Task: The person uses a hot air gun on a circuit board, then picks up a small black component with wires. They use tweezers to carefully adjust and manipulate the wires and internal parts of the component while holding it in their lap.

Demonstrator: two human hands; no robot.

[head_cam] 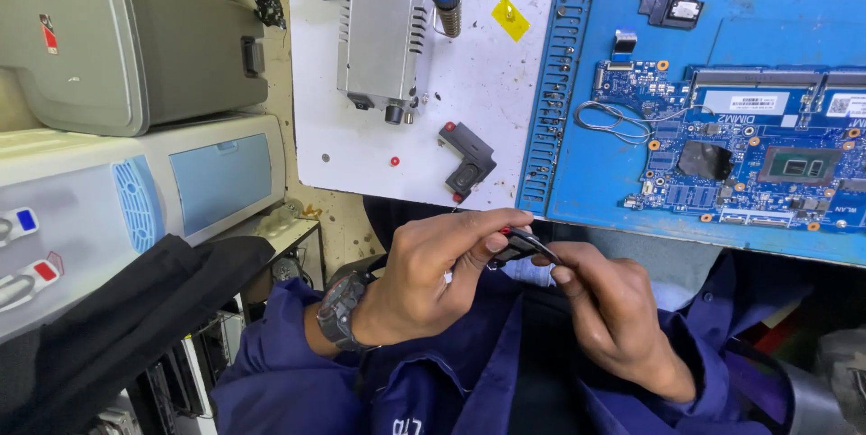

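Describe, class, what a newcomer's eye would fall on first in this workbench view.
Probably the blue circuit board on the blue mat at upper right. Next, low in the middle, the left hand and right hand pinch a small black part between them. A silver metal box sits on the white surface at top centre.

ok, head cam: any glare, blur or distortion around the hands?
Head view: even light, no harsh glare; left hand and right hand reasonably sharp, the small black part between them slightly soft; blue mat edges bow from wide-angle distortion.
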